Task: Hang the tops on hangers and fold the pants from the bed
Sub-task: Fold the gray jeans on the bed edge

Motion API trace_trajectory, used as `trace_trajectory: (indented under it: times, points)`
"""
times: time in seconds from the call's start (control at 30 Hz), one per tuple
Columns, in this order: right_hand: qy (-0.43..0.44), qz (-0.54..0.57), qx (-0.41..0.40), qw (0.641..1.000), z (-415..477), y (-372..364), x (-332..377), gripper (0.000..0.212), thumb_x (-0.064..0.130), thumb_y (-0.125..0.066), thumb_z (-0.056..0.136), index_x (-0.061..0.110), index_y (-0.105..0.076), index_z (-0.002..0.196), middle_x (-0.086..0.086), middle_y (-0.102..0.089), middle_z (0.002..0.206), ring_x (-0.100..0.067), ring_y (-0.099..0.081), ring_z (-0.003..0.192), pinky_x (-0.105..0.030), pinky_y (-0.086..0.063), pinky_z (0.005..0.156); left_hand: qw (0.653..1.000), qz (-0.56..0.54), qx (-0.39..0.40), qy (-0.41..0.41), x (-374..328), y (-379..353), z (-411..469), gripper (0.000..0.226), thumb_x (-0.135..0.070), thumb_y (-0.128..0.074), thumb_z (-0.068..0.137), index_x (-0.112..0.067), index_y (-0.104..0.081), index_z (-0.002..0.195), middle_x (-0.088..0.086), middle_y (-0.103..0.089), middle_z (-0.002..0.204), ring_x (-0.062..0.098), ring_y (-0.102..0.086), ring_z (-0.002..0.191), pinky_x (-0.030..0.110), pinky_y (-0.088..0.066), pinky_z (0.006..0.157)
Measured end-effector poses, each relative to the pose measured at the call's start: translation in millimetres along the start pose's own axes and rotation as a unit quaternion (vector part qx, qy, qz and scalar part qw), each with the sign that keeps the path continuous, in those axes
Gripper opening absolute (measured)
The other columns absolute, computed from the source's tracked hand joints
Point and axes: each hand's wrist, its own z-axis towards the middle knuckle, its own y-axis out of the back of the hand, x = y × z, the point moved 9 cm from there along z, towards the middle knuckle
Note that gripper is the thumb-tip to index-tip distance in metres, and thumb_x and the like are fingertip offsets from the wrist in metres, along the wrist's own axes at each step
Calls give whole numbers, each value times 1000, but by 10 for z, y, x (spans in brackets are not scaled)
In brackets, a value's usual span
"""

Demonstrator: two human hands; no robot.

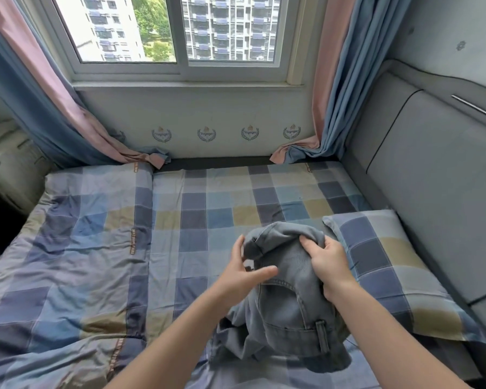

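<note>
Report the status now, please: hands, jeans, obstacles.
Right hand gripping grey jeans, bunched, held above the bed. Left hand open against them. Not yet folded. Pillow close on the right.

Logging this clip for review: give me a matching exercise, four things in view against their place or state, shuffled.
Things:
1. grey jeans
2. checked pillow
3. left hand
4. right hand

States:
A. fingers open, beside the bunched denim
B. lying by the grey headboard
C. gripping a bunch of fabric
D. crumpled, partly lifted off the bed

Pairs: 1-D, 2-B, 3-A, 4-C
</note>
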Motion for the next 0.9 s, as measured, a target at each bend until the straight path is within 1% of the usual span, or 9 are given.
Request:
trace_trajectory:
  times: [0.1,0.2,0.27,0.33,0.43,0.57,0.73,0.83,0.9]
  points:
    - [-11,81,-22,996,-60,1,83,8,17,-67,97,12,-72,96,-2,-78,86,-16,-75,85,-25,-58,63,999,-10,23,44,283,-125,-7,130,-46,-91,65,-32,-1,159,3,-34,158,20,-48,136,31,-50,101]
    - [-34,167,-20,985,-120,-42,183,12,17,-66,97,7,-71,102,-7,-78,91,-19,-76,86,-25,-59,62,997,32,40,56,446,-197,-33,112,-60,-87,58,-28,-29,148,-7,-56,136,8,-63,115,23,-56,88]
    - [-47,211,-14,976,-148,-69,237,13,16,-65,98,7,-70,104,-9,-78,94,-22,-76,87,-29,-60,61,997,1,16,71,523,-147,-7,85,-53,-88,66,-19,-48,132,-2,-68,120,13,-71,101,28,-60,80]
    - [-53,236,-18,970,-162,-75,268,12,17,-63,98,8,-70,105,-9,-78,94,-21,-76,84,-30,-60,59,997,-24,11,77,534,-112,16,58,-40,-85,77,-11,-61,121,7,-76,107,21,-75,95,37,-61,82]
    - [-52,246,-30,968,-161,-12,247,12,15,-58,101,9,-68,104,-8,-78,88,-19,-76,77,-28,-59,57,994,-97,-9,54,361,-35,-1,23,-18,-74,90,-4,-69,108,13,-78,95,26,-76,84,33,-60,69]
    - [-72,190,-47,978,-116,219,69,14,7,-47,105,14,-59,101,-11,-70,97,-23,-69,81,-34,-55,66,984,-144,-92,-45,-118,299,-8,14,-6,-70,91,-5,-69,105,14,-77,94,27,-75,85,36,-60,70]
    - [-83,67,32,994,-106,158,-12,12,12,-54,102,15,-57,114,-8,-77,100,-23,-75,85,-38,-58,75,982,69,-83,-156,-651,401,-47,22,6,-65,86,-15,-69,82,2,-66,75,18,-62,74,36,-48,71]
    - [14,-57,139,989,-177,-126,169,39,12,-66,95,31,-54,127,0,-72,119,-13,-69,106,-32,-56,86,957,222,-14,-186,-782,266,-125,36,2,-61,80,-32,-59,67,-7,-57,65,17,-51,64,35,-40,63]
    - [79,-167,232,955,-275,-372,263,65,19,-75,87,45,-45,139,12,-55,140,-2,-52,126,-25,-45,97,916,337,4,-218,-907,210,-206,38,3,-58,79,-33,-53,69,-12,-54,68,16,-52,67,37,-43,63]
